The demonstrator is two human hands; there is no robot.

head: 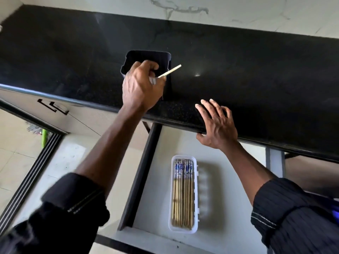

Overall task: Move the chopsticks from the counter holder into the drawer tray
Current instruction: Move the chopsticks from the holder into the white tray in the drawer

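A dark square holder [161, 57] stands on the black counter [238, 70] near its front edge. My left hand [141, 87] is over the holder's mouth, shut on a pale chopstick [170, 71] whose end sticks out to the right. My right hand [216, 125] rests open on the counter's front edge, fingers spread. Below, in the open white drawer [152, 180], a white plastic tray [183, 230] holds several bamboo chopsticks [183, 195] with blue-and-white patterned tops, lying side by side.
A white marbled wall rises behind the counter. The drawer's dark left side wall [141, 173] runs beside the tray. A closed cabinet front with a dark handle [53, 106] is at left, above pale floor tiles and a green object [44, 137].
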